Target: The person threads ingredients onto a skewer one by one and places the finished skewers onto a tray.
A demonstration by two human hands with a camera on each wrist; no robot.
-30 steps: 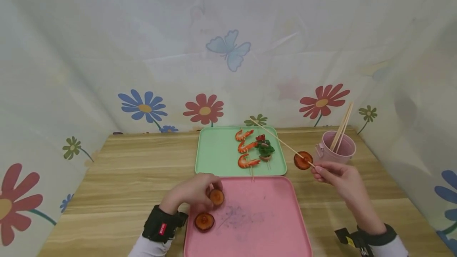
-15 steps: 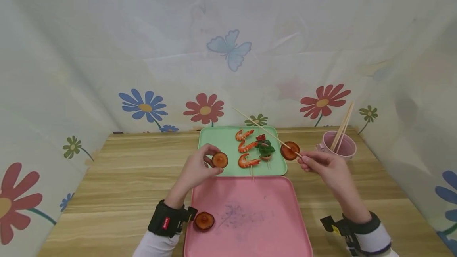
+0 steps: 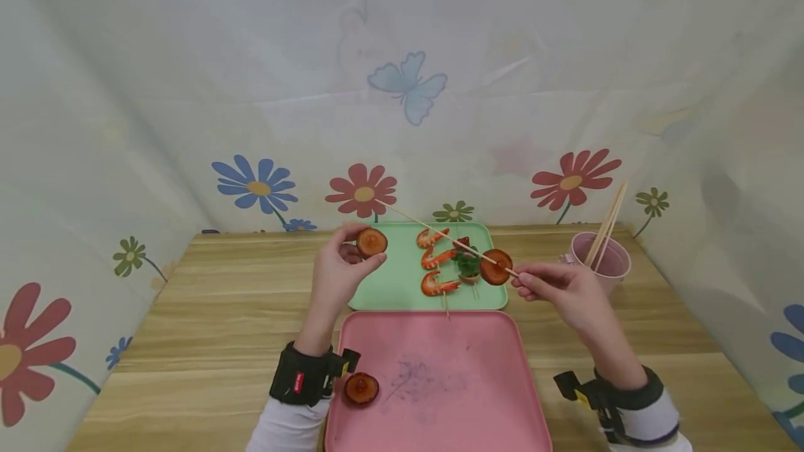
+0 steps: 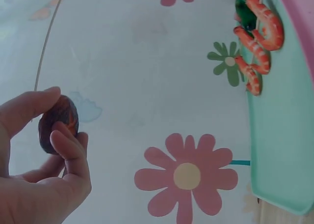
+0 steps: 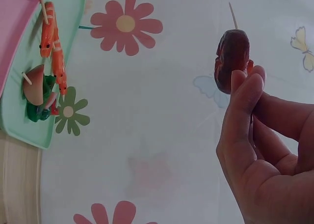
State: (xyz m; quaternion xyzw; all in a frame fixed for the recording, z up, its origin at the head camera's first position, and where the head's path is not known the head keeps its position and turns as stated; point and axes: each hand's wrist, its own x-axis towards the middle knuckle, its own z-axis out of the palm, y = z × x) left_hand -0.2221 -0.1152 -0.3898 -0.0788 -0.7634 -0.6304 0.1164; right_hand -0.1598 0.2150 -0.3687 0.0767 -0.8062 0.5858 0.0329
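Observation:
My left hand (image 3: 333, 274) pinches a round brown shiitake mushroom cap (image 3: 372, 243) between thumb and fingers, raised over the left side of the green tray. The left wrist view shows the cap (image 4: 59, 123) from its dark edge. With thumb and fingertips my right hand (image 3: 565, 288) grips a wooden skewer (image 3: 427, 228) near one end. Threaded on that skewer, just past the fingertips, is a second mushroom cap (image 3: 496, 267). The skewer's bare length slants up and left towards the left hand. A third cap (image 3: 361, 389) lies on the pink tray (image 3: 465, 375).
On the green tray (image 3: 392, 277) lie a skewer of shrimp (image 3: 437, 257) and a skewer with green leafy pieces (image 3: 467, 264). A pink bucket (image 3: 614, 264) at the back right holds several wooden skewers (image 3: 606, 225). A flowered curtain rises behind the table.
My left hand has lifted a mushroom cap off the pink tray and carried it up and forward. My right hand has brought the skewer with its cap leftwards, over the green tray's right edge.

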